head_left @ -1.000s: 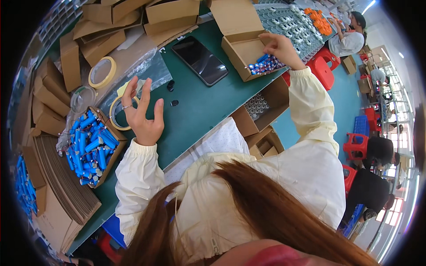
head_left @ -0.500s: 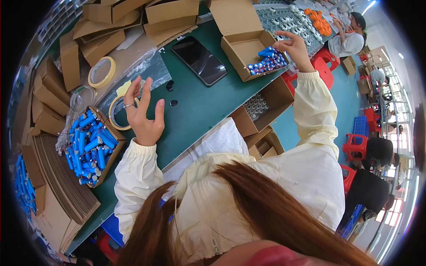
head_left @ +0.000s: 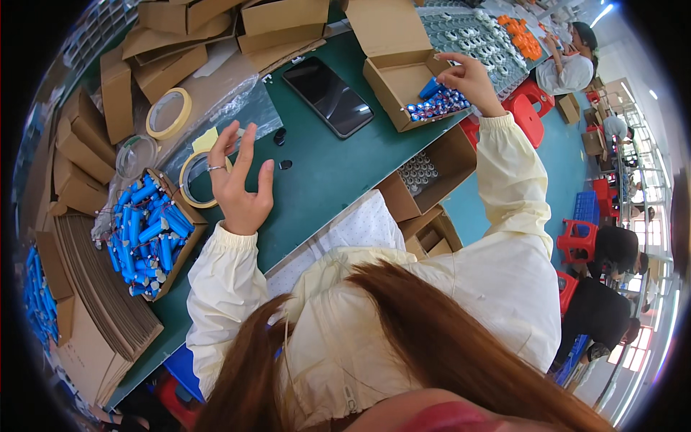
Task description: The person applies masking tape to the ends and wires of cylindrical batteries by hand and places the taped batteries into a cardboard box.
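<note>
In the head view, a blue battery is pinched in the right hand over the open cardboard box where others lie packed, while the left hand is held open and empty above the green table, near a tape roll and the box of loose batteries.

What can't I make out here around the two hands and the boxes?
Head view only:
- Right hand: whether its fingertips grip the blue cell or only touch it; too small.
- Open cardboard box: its floor under the cells; the near wall hides it.
- Left hand: raised, fingers spread, it covers part of the tape roll.
- Box of blue cells: wire ends and labels too small.
- Lap and near table edge: hidden by hair and jacket.
</note>
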A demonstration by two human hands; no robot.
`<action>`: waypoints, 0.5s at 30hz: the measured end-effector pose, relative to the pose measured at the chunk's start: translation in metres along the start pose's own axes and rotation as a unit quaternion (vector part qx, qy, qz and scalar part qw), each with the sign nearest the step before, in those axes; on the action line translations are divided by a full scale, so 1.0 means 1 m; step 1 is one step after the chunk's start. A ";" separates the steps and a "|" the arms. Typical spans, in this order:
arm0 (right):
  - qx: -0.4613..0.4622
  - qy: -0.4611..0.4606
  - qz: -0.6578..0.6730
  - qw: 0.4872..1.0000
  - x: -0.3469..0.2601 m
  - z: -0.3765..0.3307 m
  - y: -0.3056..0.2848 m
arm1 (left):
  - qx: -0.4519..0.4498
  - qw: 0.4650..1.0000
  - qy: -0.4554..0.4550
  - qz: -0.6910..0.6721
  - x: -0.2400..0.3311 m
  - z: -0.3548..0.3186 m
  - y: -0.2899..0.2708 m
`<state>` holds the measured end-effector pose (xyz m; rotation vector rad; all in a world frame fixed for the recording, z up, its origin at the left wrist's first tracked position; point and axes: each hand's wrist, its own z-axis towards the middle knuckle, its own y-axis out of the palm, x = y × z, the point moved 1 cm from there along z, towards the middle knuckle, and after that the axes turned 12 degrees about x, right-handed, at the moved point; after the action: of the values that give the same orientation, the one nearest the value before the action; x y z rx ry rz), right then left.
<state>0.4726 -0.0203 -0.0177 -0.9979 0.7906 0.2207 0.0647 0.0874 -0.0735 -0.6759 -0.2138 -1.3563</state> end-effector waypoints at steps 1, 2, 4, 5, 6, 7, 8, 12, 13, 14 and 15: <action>-0.016 -0.014 -0.009 1.000 -0.002 0.000 0.001 | 0.000 1.000 0.000 0.001 0.000 0.000 0.000; -0.032 -0.028 -0.018 0.999 -0.004 0.000 0.002 | 0.000 1.000 0.002 -0.001 -0.001 0.000 0.000; -0.028 -0.038 -0.008 0.999 0.002 0.000 0.003 | -0.001 1.000 0.004 -0.003 0.000 0.000 0.000; -0.025 -0.047 0.001 0.999 0.004 0.000 0.002 | 0.000 1.000 0.006 -0.003 0.000 0.000 0.001; -0.025 -0.046 0.001 0.999 0.006 0.000 0.002 | 0.000 1.000 0.007 -0.004 0.001 0.001 0.001; -0.012 -0.036 -0.027 0.999 0.005 0.000 0.002 | -0.001 1.000 0.007 -0.004 0.001 0.000 0.001; 0.001 -0.025 -0.054 0.998 0.003 -0.001 0.002 | -0.003 1.000 0.007 -0.004 0.001 0.000 0.001; 0.023 -0.056 -0.168 0.984 -0.007 -0.008 0.004 | -0.007 1.000 0.020 0.005 0.002 0.001 0.000; 0.043 -0.070 -0.183 0.980 -0.006 -0.009 0.006 | -0.007 1.000 0.020 0.005 0.003 0.001 0.000; 0.064 -0.084 -0.198 0.975 -0.007 -0.010 0.007 | -0.006 1.000 0.020 0.006 0.003 0.001 0.001; 0.064 -0.084 -0.197 0.975 -0.007 -0.013 0.008 | -0.005 1.000 0.020 0.006 0.003 0.001 0.000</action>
<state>0.4570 -0.0254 -0.0219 -0.9791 0.4349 -0.0873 0.0660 0.0856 -0.0713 -0.6566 -0.1700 -1.3590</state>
